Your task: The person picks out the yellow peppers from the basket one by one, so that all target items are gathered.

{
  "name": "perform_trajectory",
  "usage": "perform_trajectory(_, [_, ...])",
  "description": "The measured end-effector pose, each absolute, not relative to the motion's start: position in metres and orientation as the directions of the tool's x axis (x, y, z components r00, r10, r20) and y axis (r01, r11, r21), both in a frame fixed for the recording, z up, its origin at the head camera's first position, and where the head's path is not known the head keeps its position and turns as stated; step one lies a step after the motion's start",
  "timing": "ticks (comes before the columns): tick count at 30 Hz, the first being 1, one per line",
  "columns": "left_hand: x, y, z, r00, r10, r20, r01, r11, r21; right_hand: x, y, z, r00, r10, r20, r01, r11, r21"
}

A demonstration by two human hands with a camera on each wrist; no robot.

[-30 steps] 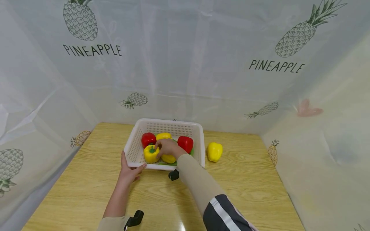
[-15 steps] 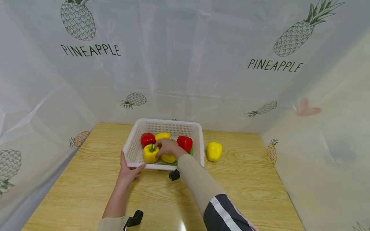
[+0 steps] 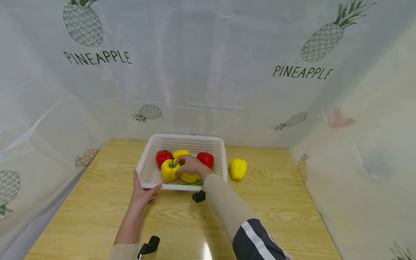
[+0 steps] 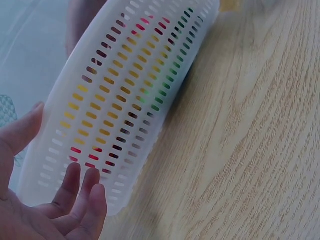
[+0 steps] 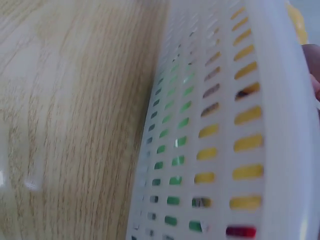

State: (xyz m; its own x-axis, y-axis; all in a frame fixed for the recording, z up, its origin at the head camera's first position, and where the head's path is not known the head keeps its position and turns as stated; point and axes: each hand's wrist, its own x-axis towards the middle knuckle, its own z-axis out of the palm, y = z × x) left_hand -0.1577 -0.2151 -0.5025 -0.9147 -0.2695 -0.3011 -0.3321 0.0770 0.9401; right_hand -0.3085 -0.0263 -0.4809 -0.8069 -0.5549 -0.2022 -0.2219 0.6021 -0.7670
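A white plastic basket (image 3: 221, 162) with slotted walls holds red and yellow bell peppers and something green beneath them. My right hand (image 3: 192, 165) reaches over its front rim and pinches a yellow bell pepper (image 3: 168, 171) near the green stem, at the front left inside. At the near left corner, my left hand (image 3: 141, 196) holds the basket, thumb and fingers spread around the corner. The left wrist view shows that hand's fingers (image 4: 91, 195) bent against the slotted wall. In the right wrist view the basket wall hides most of the right hand.
Another yellow bell pepper (image 3: 238, 169) lies on the wooden table (image 3: 276, 202), just right of the basket. Inside are a red pepper (image 3: 164, 157) at the left and another red pepper (image 3: 205, 159) at the right. A pineapple-printed sheet (image 3: 201, 72) hangs behind the table.
The view shifts slightly, so the scene slides left. Within the basket, my right hand and the yellow bell pepper it pinches have moved slightly up and right. My left hand stays at the corner.
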Motion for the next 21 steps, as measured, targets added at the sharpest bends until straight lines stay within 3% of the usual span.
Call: perform_trajectory(21, [-0.158, -0.215, -0.503, -0.921, -0.26, -0.292, -0.32, 0.074, 0.945, -0.305, 0.02, -0.475, -0.815, -0.577, -0.061, -0.263, 0.461, -0.848])
